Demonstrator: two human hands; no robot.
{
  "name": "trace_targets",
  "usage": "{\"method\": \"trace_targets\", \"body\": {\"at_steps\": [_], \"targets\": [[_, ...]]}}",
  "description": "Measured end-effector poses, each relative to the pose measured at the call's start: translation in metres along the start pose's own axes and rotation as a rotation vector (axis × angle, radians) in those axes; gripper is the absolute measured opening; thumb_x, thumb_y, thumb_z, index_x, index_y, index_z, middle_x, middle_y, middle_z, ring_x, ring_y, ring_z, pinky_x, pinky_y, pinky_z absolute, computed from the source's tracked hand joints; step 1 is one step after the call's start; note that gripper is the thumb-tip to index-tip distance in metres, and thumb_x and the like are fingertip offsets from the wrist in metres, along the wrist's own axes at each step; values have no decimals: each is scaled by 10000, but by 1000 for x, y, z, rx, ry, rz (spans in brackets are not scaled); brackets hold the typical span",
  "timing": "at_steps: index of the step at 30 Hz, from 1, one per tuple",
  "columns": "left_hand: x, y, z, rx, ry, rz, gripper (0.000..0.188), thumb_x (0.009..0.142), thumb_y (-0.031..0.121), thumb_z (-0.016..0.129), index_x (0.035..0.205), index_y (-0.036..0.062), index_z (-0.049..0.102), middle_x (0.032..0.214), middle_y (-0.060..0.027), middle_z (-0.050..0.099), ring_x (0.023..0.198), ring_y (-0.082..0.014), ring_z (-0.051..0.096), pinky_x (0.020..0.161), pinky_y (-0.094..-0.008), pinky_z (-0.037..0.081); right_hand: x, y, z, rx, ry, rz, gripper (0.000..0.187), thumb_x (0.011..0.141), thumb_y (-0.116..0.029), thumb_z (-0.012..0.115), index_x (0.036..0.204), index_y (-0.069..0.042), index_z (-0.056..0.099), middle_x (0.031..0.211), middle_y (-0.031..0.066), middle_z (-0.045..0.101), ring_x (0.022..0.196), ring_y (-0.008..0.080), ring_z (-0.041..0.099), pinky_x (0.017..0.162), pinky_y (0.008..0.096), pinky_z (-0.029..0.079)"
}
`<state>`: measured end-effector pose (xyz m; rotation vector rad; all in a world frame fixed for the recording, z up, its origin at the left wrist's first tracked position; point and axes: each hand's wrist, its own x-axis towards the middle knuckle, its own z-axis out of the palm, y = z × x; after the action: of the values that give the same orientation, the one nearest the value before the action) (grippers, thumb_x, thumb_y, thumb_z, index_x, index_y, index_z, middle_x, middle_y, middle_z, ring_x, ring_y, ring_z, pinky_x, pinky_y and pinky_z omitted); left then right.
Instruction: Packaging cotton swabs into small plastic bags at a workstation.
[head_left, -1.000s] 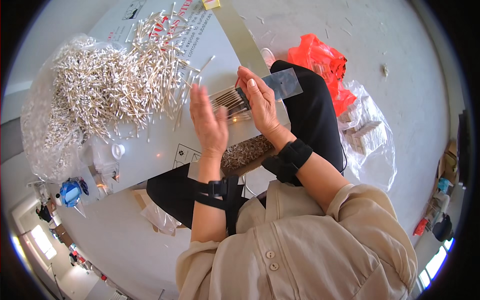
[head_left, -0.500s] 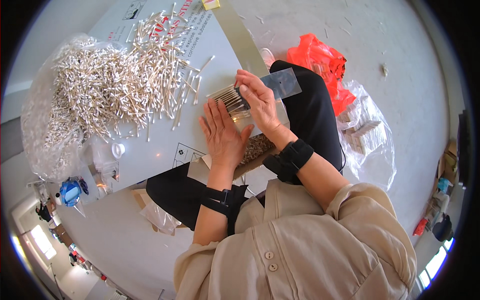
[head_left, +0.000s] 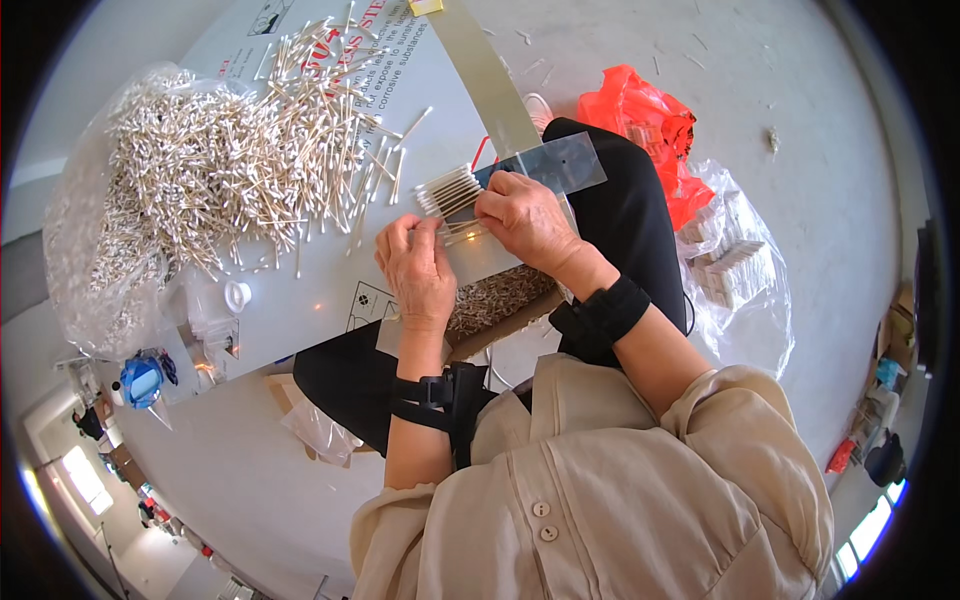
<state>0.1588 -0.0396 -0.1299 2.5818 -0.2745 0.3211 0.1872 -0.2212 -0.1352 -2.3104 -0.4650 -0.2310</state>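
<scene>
Head view, swab row (head_left: 449, 192), partly hidden by hands (head_left: 532, 222)

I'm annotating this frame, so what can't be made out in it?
In the head view:
Palm of the right hand: hidden by its back.
Whether the left hand touches the row of swabs: contact too small.
Yellow box: cut off by the top edge.
Contents of the red bag: partly hidden by its folds.

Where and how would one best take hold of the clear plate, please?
Probably pinch the clear plate by its outer end, coming from the right: it looks thin and flat, and that end juts past the table, away from the right hand.
</scene>
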Motion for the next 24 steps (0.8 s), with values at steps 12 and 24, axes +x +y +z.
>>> {"method": "trace_targets", "body": {"at_steps": [12, 24], "targets": [[-2, 4, 3, 13, 2, 14, 221, 748, 76, 702, 963, 89, 652, 1006, -46, 573, 1022, -271, 531, 894, -420, 383, -2, 0, 1, -72, -37, -53, 131, 729, -74, 686, 760, -63, 559, 788, 87, 512, 790, 294, 578, 682, 411, 501], [-5, 0, 4, 7, -24, 31, 294, 787, 111, 690, 1068, 76, 611, 1092, -83, 554, 1068, -306, 510, 937, -443, 373, -6, -2, -5, -8, -53, -18, 121, 736, -75, 688, 770, -60, 572, 806, 100, 534, 774, 308, 591, 660, 412, 505]]}}
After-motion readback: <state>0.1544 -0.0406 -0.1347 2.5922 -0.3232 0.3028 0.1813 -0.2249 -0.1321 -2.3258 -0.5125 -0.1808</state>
